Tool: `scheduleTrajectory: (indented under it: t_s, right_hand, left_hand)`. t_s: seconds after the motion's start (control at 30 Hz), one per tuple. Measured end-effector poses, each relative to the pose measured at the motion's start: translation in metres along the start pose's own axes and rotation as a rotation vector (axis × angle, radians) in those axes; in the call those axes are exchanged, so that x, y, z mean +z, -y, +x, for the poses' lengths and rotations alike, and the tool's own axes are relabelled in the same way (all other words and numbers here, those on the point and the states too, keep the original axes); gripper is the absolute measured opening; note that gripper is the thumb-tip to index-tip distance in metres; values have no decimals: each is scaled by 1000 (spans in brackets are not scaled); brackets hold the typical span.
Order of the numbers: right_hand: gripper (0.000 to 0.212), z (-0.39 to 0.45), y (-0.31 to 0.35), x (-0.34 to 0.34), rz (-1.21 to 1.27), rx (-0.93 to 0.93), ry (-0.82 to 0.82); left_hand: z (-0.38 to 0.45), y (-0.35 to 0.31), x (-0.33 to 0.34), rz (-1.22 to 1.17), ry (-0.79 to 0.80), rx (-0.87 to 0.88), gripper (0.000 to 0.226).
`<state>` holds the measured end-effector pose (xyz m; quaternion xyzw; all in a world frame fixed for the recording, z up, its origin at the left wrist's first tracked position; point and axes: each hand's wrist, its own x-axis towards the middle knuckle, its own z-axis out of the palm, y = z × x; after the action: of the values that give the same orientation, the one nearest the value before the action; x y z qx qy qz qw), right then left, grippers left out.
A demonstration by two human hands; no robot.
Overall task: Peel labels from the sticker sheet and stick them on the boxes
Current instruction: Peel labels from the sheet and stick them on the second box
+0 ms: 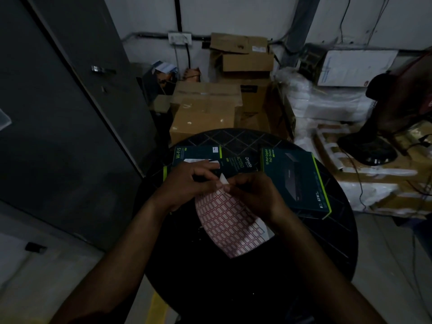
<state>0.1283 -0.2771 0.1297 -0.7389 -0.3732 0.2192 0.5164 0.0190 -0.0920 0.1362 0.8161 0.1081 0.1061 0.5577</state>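
I'm peeling: my left hand (187,181) and right hand (254,195) both pinch the sheet (230,224) over the table (327,265), lifting a label (224,180). Next, press it onto a box (295,181).

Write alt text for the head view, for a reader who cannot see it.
Both hands work at the top edge of a red-gridded sticker sheet over a round black table; the left hand and right hand pinch a white label. Two dark boxes lie behind.

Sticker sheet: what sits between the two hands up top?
Head view: a white label, partly lifted off the sticker sheet, pinched between left hand and right hand.
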Motion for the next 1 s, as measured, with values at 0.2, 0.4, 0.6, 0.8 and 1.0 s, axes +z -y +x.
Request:
scheduleTrajectory:
  t_s: [0.2, 0.4, 0.6, 0.8, 1.0]
  right_hand:
    - [15, -1, -3, -3, -3, 36, 9]
    - [12, 0, -3, -2, -20, 38, 68]
    - [13, 0, -5, -3, 39, 49, 29]
    - [12, -3, -13, -12, 64, 72, 26]
    - [22, -12, -75, -12, -34, 305, 86]
  left_hand:
    - [1, 0, 2, 35, -6, 15, 16]
    - [4, 0, 5, 64, -50, 5, 16]
    - [5, 3, 6, 11, -76, 0, 17]
    - [6, 4, 6, -3, -99, -9, 10]
    - [4, 2, 8, -2, -100, -24, 16]
